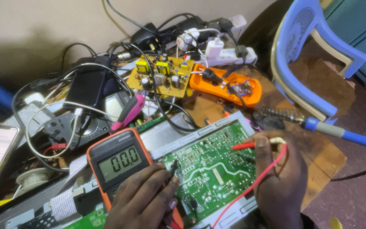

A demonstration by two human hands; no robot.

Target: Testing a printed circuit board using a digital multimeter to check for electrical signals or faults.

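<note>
While both probes are already down on the green circuit board (210,163), the measuring looks to be in mid-course rather than finished. Nearest the camera, the left hand (142,199) is closed around the black probe (173,168), pinching it between fingers and thumb with its tip on the board's left part. Beside it, the right hand (278,178) grips the red probe (247,146) the same way, tip set on the board's upper right, and the red lead (250,188) trails down past the wrist. Just left of the board, the orange meter (117,163) lies face up, its screen lit. Farther back sit a soldering iron (318,125), a yellow circuit board (162,76) and a tangle of cables (81,85).
</note>
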